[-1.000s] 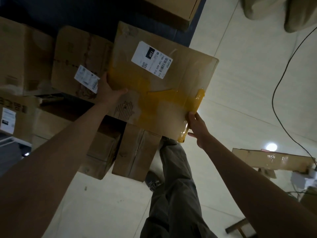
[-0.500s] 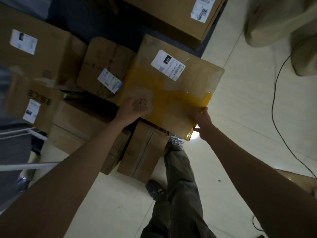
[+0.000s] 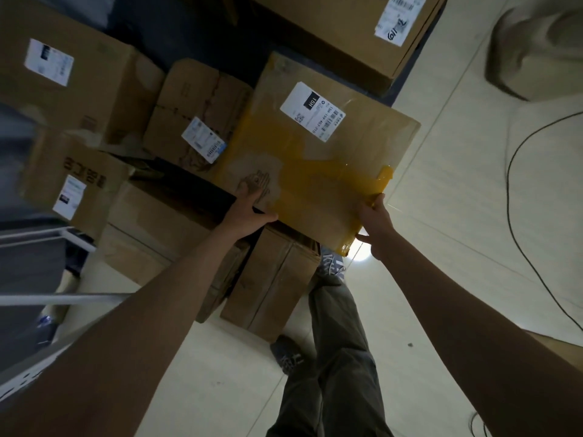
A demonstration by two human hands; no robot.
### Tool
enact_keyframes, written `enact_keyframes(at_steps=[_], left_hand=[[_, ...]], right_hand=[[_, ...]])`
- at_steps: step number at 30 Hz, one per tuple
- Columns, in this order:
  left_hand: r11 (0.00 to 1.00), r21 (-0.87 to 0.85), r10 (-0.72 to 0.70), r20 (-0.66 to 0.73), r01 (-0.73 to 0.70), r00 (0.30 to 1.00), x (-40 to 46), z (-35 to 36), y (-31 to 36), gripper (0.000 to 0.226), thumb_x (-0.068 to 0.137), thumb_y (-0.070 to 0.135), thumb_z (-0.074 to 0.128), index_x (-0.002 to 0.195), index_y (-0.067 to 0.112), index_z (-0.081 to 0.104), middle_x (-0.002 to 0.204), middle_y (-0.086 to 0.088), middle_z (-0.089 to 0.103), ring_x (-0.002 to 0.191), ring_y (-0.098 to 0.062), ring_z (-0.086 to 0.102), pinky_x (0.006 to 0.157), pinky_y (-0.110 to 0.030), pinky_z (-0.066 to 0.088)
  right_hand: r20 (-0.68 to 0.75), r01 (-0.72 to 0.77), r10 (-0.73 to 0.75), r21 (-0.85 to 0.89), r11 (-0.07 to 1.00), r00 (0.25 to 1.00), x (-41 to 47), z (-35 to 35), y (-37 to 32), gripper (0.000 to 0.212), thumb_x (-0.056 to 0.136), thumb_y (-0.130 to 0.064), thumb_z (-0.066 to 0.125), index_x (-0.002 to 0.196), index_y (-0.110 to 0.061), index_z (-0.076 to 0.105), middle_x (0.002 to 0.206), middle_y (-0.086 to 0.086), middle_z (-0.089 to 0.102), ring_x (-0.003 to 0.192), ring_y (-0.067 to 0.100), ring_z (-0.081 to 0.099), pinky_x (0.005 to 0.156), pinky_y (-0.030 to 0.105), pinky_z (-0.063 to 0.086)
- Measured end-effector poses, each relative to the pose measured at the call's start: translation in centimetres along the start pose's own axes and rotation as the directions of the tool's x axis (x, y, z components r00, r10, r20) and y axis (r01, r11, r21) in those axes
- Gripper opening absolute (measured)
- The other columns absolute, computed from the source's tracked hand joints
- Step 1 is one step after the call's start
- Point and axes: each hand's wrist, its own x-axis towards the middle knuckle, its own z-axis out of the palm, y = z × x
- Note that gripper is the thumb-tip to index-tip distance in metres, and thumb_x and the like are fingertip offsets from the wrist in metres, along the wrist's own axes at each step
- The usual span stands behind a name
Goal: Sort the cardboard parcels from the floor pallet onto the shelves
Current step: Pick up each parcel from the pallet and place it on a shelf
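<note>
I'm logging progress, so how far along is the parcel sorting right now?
Done: nothing shows as shelved; the shelf frame is barely in view. In hand: the left hand and right hand grip the taped parcel by its near edge. Left: at least six boxes, like the labelled box and big box.

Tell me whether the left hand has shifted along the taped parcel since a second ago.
Yes. The left hand has slid from the parcel's side edge, beside the neighbouring box's label, to the near edge of the taped parcel, just below its printed hands mark.
</note>
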Motion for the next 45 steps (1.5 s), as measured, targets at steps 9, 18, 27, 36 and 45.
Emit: enact_keyframes(at_steps=[9, 18, 27, 36, 45], left_hand=[[0.999, -0.028, 0.030, -0.004, -0.030, 1.000, -2.2, -2.5, 0.9, 0.091, 0.087, 0.051, 0.073, 0.160, 0.028, 0.024, 0.169, 0.008, 0.007, 0.154, -0.017, 0.012, 0.123, -0.039, 0.017], [0.979, 0.027, 0.204, -0.117, -0.203, 0.972, -13.3, -6.7, 3.3, 0.074, 0.090, 0.048, 0.069, 0.153, 0.030, 0.036, 0.160, 0.005, 0.032, 0.145, -0.021, 0.034, 0.121, -0.051, 0.024], [0.944, 0.125, 0.326, -0.248, -0.304, 0.912, -29.1, -8.0, -2.1, 0.083, 0.085, 0.053, 0.070, 0.155, 0.030, 0.032, 0.166, 0.003, 0.021, 0.152, -0.022, 0.023, 0.121, -0.055, 0.021], [0.938, 0.129, 0.348, -0.382, -0.323, 0.856, -45.8, -12.1, -9.2, 0.087, 0.086, 0.045, 0.075, 0.157, 0.024, 0.028, 0.165, 0.001, 0.022, 0.150, -0.019, 0.024, 0.114, -0.028, 0.024], [0.919, 0.085, 0.348, -0.635, -0.386, 0.689, -63.4, -16.9, -15.2, 0.074, 0.084, 0.033, 0.075, 0.144, -0.001, 0.048, 0.141, -0.004, 0.050, 0.125, -0.007, 0.050, 0.107, -0.025, 0.039]], right_hand=[[-0.158, 0.057, -0.082, -0.152, 0.987, 0.984, -1.3, 1.1, -1.4, 0.067, 0.103, -0.035, 0.050, 0.159, -0.025, 0.016, 0.156, 0.008, 0.032, 0.140, 0.039, 0.038, 0.111, 0.057, 0.040], [0.009, 0.290, -0.339, -0.536, 0.793, 0.941, -11.1, 3.3, -4.5, 0.069, 0.092, -0.038, 0.070, 0.151, -0.020, 0.039, 0.149, 0.016, 0.034, 0.132, 0.039, 0.046, 0.107, 0.051, 0.046], [0.279, 0.510, -0.451, -0.660, 0.551, 0.848, -28.0, 6.2, -4.0, 0.046, 0.094, -0.027, 0.068, 0.136, -0.020, 0.052, 0.138, 0.016, 0.053, 0.112, 0.028, 0.053, 0.090, 0.037, 0.049], [0.433, 0.631, -0.496, -0.688, 0.357, 0.753, -46.2, 10.0, -2.5, 0.037, 0.094, -0.024, 0.065, 0.130, -0.018, 0.055, 0.122, 0.010, 0.059, 0.095, 0.020, 0.055, 0.082, 0.036, 0.054], [0.699, 0.800, -0.487, -0.601, -0.003, 0.524, -60.9, 18.6, -4.7, 0.019, 0.094, -0.022, 0.065, 0.112, -0.014, 0.066, 0.120, 0.010, 0.067, 0.115, 0.029, 0.062, 0.093, 0.033, 0.049]])
